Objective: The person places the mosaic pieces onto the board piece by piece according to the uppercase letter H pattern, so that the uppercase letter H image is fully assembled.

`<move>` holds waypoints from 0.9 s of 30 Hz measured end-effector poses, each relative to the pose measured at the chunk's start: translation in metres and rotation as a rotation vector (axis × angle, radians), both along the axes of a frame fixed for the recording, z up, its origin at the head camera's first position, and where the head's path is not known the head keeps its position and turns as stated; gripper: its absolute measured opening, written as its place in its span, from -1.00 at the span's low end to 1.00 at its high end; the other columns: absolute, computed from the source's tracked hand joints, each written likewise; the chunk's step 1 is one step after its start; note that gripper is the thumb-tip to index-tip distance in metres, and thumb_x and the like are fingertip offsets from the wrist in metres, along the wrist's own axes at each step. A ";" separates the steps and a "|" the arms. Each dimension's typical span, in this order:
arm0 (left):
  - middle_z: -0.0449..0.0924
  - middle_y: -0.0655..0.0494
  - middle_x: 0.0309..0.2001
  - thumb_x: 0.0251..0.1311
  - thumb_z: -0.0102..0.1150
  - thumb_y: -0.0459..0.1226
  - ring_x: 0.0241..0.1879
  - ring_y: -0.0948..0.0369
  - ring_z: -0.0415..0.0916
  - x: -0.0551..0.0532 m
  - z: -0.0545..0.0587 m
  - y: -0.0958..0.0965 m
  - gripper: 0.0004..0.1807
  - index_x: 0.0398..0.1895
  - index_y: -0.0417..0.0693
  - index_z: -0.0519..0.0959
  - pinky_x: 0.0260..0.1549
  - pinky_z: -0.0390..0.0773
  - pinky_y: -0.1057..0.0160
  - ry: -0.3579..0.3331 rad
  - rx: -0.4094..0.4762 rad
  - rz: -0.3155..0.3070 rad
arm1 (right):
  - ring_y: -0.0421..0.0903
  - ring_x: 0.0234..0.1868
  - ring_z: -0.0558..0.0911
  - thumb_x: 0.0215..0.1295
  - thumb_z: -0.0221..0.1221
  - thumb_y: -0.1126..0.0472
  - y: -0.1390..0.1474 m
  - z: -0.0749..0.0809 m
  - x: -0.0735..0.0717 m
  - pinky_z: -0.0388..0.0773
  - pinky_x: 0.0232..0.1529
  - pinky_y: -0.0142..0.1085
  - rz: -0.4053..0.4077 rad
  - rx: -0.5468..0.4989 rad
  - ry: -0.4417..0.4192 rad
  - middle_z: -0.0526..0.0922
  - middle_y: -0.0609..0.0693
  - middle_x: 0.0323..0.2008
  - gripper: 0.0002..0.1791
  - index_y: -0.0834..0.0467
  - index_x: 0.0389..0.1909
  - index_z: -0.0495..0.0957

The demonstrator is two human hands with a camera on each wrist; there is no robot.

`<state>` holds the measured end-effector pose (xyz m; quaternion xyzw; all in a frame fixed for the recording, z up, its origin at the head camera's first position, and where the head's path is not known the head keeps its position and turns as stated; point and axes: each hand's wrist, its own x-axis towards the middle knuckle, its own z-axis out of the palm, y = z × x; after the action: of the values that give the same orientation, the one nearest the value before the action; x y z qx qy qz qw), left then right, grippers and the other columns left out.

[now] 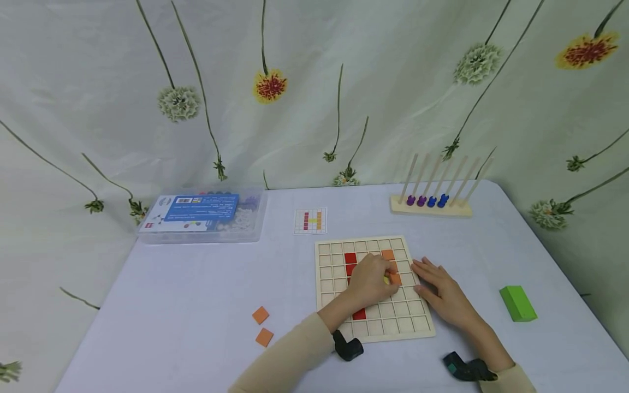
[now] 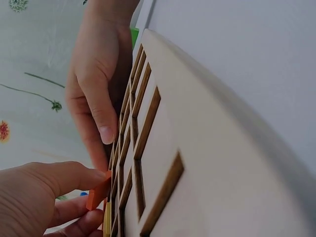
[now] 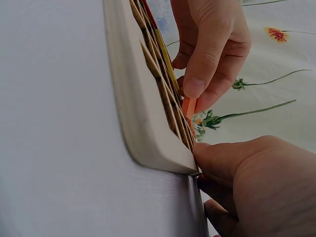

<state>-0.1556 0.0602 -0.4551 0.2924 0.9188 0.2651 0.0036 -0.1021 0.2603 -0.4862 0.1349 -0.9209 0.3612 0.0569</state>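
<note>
My left hand (image 1: 371,281) reaches over the wooden grid board (image 1: 403,326) and pinches an orange square tile (image 2: 98,191) between thumb and fingers, at the board's surface. Orange tiles (image 1: 387,255) sit in a column just beyond those fingers. Red tiles (image 1: 350,258) form another column, partly hidden under the left hand and wrist. A bit of a yellow tile (image 2: 107,219) shows beside the pinched one. Against the board's right edge rests my right hand (image 1: 444,295), its fingers extended and touching the rim.
Two loose orange tiles (image 1: 260,315) lie left of the board. Behind it is a pattern card (image 1: 310,220) with red, yellow and orange squares. A lidded plastic box (image 1: 201,215) stands back left, a peg stand with beads (image 1: 432,207) back right, a green block (image 1: 518,303) at right.
</note>
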 end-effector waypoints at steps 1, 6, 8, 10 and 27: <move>0.62 0.24 -0.41 -0.02 0.41 -0.19 -0.33 0.32 0.42 0.000 -0.001 0.000 -0.82 -0.31 0.01 0.74 -0.51 0.29 0.51 0.005 -0.004 0.002 | 0.37 0.42 0.19 0.28 0.22 0.27 0.000 0.000 0.000 -0.02 0.35 0.32 0.001 -0.001 0.003 0.40 0.29 0.33 -0.45 0.34 0.28 0.41; 0.63 0.24 -0.36 -0.04 0.42 -0.18 -0.29 0.28 0.45 0.001 -0.004 0.002 -0.82 -0.33 0.03 0.74 -0.48 0.34 0.50 0.051 -0.035 0.013 | 0.36 0.43 0.17 0.28 0.22 0.27 -0.001 0.001 0.001 -0.05 0.36 0.32 -0.002 -0.009 -0.023 0.38 0.27 0.34 -0.44 0.33 0.29 0.40; 0.63 0.23 -0.33 -0.05 0.43 -0.16 -0.26 0.27 0.47 0.001 -0.005 0.002 -0.81 -0.32 0.04 0.74 -0.45 0.36 0.50 0.072 -0.056 0.019 | 0.36 0.43 0.17 0.28 0.22 0.27 -0.001 0.001 0.001 -0.05 0.37 0.31 -0.003 -0.009 -0.026 0.38 0.27 0.35 -0.44 0.33 0.29 0.40; 0.62 0.23 -0.31 -0.05 0.43 -0.15 -0.25 0.26 0.48 0.001 -0.006 0.003 -0.80 -0.31 0.05 0.74 -0.43 0.37 0.50 0.084 -0.073 0.023 | 0.36 0.43 0.18 0.28 0.22 0.27 -0.001 0.001 0.001 -0.04 0.37 0.30 -0.001 -0.009 -0.017 0.38 0.28 0.34 -0.44 0.33 0.29 0.41; 0.59 0.15 -0.25 -0.01 0.42 -0.12 -0.21 0.26 0.42 0.013 0.035 -0.037 -0.68 -0.14 0.03 0.72 -0.36 0.39 0.44 0.042 0.027 0.029 | 0.37 0.41 0.19 0.29 0.21 0.28 -0.002 0.003 0.001 -0.02 0.37 0.28 0.001 -0.004 0.008 0.39 0.29 0.33 -0.46 0.33 0.28 0.42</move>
<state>-0.1425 0.0237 -0.4204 0.2844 0.9192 0.2715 -0.0234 -0.1008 0.2585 -0.4836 0.1368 -0.9198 0.3627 0.0607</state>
